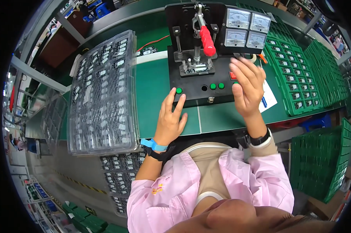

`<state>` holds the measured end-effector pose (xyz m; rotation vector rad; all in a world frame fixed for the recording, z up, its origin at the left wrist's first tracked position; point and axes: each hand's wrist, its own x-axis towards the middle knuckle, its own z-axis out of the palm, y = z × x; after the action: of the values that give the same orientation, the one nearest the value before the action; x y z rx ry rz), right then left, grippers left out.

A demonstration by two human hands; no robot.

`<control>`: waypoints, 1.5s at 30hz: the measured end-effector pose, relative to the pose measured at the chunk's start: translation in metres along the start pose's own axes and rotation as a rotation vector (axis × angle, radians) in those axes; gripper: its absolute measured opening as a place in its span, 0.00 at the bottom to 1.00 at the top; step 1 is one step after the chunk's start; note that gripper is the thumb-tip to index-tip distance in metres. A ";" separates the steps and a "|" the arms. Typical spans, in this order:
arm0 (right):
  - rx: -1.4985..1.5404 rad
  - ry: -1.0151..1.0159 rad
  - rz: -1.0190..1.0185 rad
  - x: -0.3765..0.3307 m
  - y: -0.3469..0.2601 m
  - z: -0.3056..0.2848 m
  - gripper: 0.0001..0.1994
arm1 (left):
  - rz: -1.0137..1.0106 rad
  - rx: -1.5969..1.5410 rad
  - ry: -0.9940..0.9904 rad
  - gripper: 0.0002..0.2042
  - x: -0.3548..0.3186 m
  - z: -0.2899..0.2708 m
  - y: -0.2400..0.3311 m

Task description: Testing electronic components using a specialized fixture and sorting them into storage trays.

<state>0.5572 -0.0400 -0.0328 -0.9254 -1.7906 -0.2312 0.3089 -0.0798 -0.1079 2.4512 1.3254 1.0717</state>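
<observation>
On the green bench top (160, 97), a black test fixture (191, 83) is standing directly ahead of the person, and both hands are working at its sloped front panel. Left hand (171, 118) is lying flat, fingers spread wide and holding nothing; its index fingertip is touching, or sitting just beside, the leftmost green push button (179, 91). Two more green buttons (217, 86) are sitting further right on the same panel, apart from either hand. Right hand (247, 87) is hovering over the panel's right end with fingers loosely open and slightly curled, gripping nothing; it is partly covering a red button (232, 75), and I cannot tell whether it is touching it.

Above the panel, a toggle clamp with a red handle (207, 40) is standing tilted over a small circuit board (197, 69) seated in the fixture's nest. Four white analog meters (247, 28) are mounted at the fixture's upper right.

Left of the fixture, a stack of clear blister trays (103, 93) filled with small dark parts is resting on the bench, well apart from the left hand. Right of the fixture, green slotted trays (296, 73) carrying small boards are lying flat, near the right hand but not touching it. A white paper sheet (269, 99) is lying just beside the right wrist.
</observation>
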 end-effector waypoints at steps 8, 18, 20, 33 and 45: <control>-0.326 -0.245 0.258 -0.056 0.022 -0.005 0.26 | 0.029 0.033 0.030 0.36 0.004 0.000 0.001; -0.373 -0.341 0.162 -0.068 -0.027 0.016 0.29 | -0.041 0.166 0.151 0.33 0.022 -0.009 0.024; -0.439 -0.355 0.140 -0.075 -0.030 0.020 0.29 | -0.059 0.143 0.196 0.33 0.024 -0.008 0.025; -0.436 -0.429 0.190 -0.006 0.005 0.000 0.31 | -0.111 0.167 0.098 0.34 0.024 -0.013 0.024; -0.048 -0.219 -0.079 0.022 -0.016 0.066 0.19 | -0.114 0.385 -0.027 0.35 0.015 -0.006 0.026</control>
<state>0.4963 -0.0041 -0.0378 -0.9446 -2.0338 -0.2305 0.3275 -0.0842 -0.0842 2.5929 1.7806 0.8160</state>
